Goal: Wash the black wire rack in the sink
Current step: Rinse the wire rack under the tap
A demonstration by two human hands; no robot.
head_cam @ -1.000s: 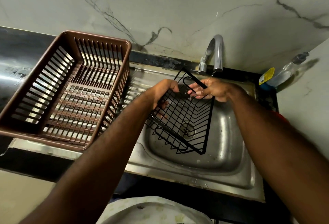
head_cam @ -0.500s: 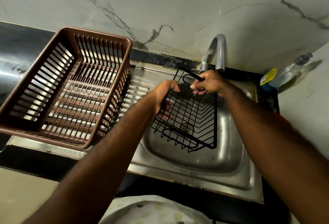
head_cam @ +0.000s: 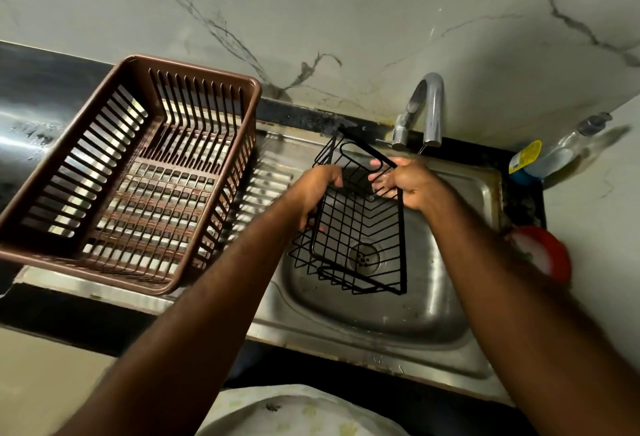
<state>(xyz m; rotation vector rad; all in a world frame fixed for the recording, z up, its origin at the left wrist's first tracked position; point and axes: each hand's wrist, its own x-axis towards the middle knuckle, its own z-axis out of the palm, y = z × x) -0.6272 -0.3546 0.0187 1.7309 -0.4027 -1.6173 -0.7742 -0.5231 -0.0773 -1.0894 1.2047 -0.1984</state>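
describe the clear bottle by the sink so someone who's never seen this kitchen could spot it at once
Find the steel sink and go to its far right corner, just right of the tap. The bottle sits there by the white wall. It is clear with a yellow label, unlike the red round thing nearer along that side.
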